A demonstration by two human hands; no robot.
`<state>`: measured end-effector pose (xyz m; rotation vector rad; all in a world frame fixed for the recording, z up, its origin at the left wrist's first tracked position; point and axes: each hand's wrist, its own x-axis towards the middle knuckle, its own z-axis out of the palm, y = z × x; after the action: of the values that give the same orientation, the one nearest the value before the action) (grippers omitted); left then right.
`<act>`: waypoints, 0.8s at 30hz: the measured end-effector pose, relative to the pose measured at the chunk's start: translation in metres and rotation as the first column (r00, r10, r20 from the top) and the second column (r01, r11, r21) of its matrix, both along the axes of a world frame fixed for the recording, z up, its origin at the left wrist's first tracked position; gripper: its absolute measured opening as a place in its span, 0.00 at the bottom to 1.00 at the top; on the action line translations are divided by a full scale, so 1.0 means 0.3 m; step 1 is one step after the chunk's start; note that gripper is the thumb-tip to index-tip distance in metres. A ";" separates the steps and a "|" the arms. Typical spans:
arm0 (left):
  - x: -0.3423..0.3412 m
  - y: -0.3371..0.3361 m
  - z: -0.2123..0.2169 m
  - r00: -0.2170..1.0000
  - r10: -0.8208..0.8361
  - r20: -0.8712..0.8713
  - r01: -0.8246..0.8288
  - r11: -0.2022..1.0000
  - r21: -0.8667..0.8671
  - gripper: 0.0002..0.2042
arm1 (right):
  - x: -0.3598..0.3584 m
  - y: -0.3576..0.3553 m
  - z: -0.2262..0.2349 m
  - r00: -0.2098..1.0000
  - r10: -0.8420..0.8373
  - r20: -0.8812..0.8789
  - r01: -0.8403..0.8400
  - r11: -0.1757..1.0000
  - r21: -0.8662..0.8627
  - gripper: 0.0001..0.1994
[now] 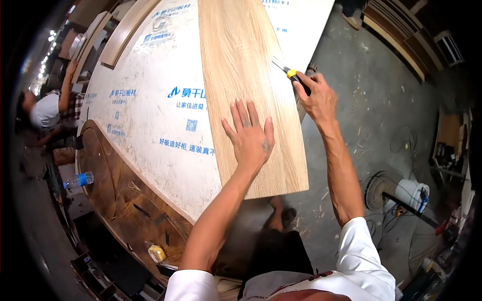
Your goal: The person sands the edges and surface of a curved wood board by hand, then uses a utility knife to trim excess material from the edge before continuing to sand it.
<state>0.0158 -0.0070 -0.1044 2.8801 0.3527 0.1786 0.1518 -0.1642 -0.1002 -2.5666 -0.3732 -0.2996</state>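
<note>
My left hand [250,139] lies flat with its fingers spread on a long wood-grain board [246,55]. At the board's right edge, my right hand [316,98] is closed round a utility knife [293,75] with a black and yellow handle. The knife's metal blade points up and left over the board, close to its edge; whether it touches the surface I cannot tell. Beneath the board is a large white printed sheet [145,115], which the board overhangs at its near end.
A narrower board [128,35] lies at the far left. Left of the sheet is a brown worktop [108,175] with a plastic bottle [83,179], scissors [133,185] and a yellow item [157,253]. Another person [47,110] is at the left. A fan [377,193] and white bucket [411,194] stand right.
</note>
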 end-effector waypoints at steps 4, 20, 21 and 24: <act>0.003 0.004 0.007 0.998 0.000 -0.059 -0.001 1.000 -0.026 0.35 | 0.130 0.056 0.004 0.999 -0.017 -0.034 0.016 1.000 -0.017 0.17; 0.039 0.001 0.034 0.986 0.045 -0.159 -0.058 0.995 -0.076 0.35 | 0.582 0.229 0.029 0.991 0.052 -0.121 -0.045 0.997 0.055 0.17; 0.037 0.002 0.033 0.984 0.060 -0.167 -0.073 0.994 -0.075 0.35 | 0.615 0.235 0.026 0.989 0.067 -0.130 -0.060 0.997 0.056 0.17; 0.043 0.005 0.028 0.989 0.045 -0.143 -0.045 0.999 0.003 0.37 | 0.728 0.260 0.040 0.992 0.096 -0.086 -0.088 0.992 0.094 0.17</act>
<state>0.0286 -0.0055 -0.0959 2.8936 0.4438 -0.0208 0.3702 -0.0863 -0.0883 -2.4566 -0.4334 -0.1626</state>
